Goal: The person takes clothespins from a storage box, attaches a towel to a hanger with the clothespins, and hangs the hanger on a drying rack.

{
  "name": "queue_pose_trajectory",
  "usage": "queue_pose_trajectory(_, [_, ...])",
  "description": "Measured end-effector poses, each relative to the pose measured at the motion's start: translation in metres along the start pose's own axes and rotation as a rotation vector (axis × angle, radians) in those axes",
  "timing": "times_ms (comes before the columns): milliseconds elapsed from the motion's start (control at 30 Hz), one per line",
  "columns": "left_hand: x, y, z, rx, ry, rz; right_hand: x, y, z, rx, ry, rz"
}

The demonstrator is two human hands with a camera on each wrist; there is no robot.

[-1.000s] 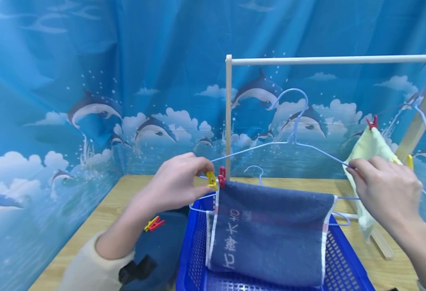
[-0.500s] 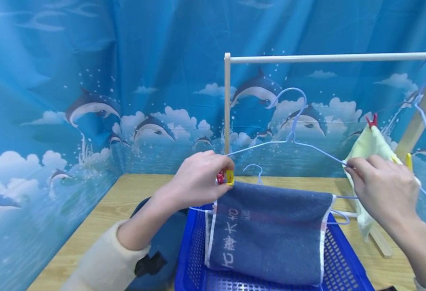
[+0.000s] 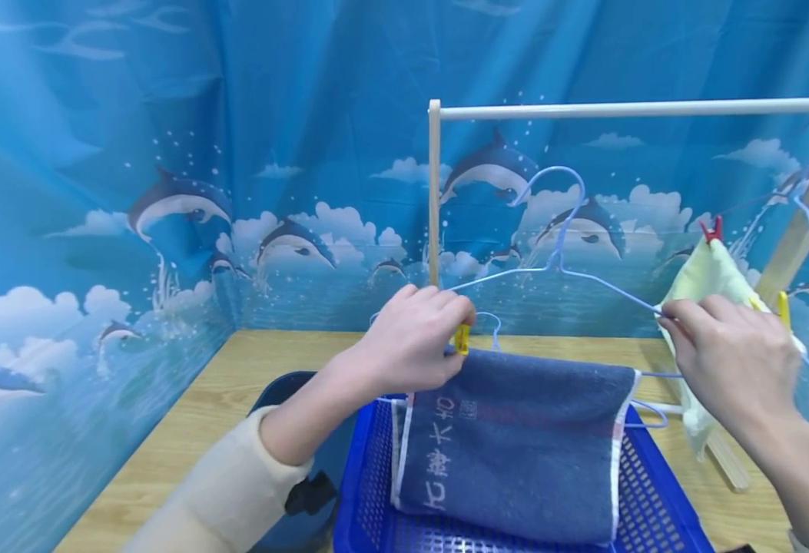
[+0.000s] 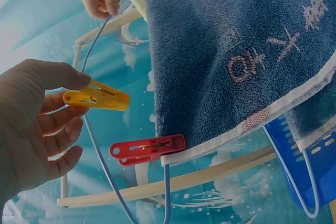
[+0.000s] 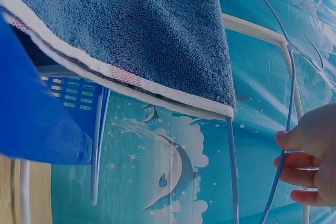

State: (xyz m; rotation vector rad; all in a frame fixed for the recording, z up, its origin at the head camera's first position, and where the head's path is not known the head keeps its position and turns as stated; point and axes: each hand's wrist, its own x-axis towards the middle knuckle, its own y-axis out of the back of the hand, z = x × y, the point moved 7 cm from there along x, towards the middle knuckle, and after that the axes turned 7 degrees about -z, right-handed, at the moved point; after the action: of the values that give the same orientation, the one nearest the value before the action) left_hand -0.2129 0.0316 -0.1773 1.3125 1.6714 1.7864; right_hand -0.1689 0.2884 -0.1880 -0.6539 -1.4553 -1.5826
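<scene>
A dark blue towel with white edging is folded over the lower bar of a light blue hanger. My right hand pinches the hanger's right shoulder between thumb and fingers. Near the towel's top left corner, my left hand pinches a yellow clothespin by its handle end. In the left wrist view this clothespin stands apart from the towel. A red clothespin is clipped on the towel's corner at the bar; my left hand hides it in the head view.
Below the towel stands a blue perforated basket with more hangers across it. A wooden rack stands behind. At right hangs a pale yellow cloth with a red clip. A dark bin sits left.
My left hand has moved right along the towel's top edge with the yellow clothespin, past the red one. My right hand keeps its hold on the hanger.
</scene>
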Motion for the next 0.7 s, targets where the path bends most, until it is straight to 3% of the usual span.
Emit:
queue_pose_trajectory(333, [0.014, -0.014, 0.015, 0.135, -0.055, -0.051, -0.001, 0.001, 0.002, 0.008, -0.004, -0.019])
queue_pose_trajectory(567, [0.03, -0.022, 0.027, 0.164, -0.063, -0.124, 0.0, 0.001, 0.0, 0.009, 0.006, -0.013])
queue_pose_trajectory(700, [0.04, -0.021, 0.037, 0.179, -0.081, -0.112, 0.001, 0.002, -0.001, 0.0, 0.007, -0.004])
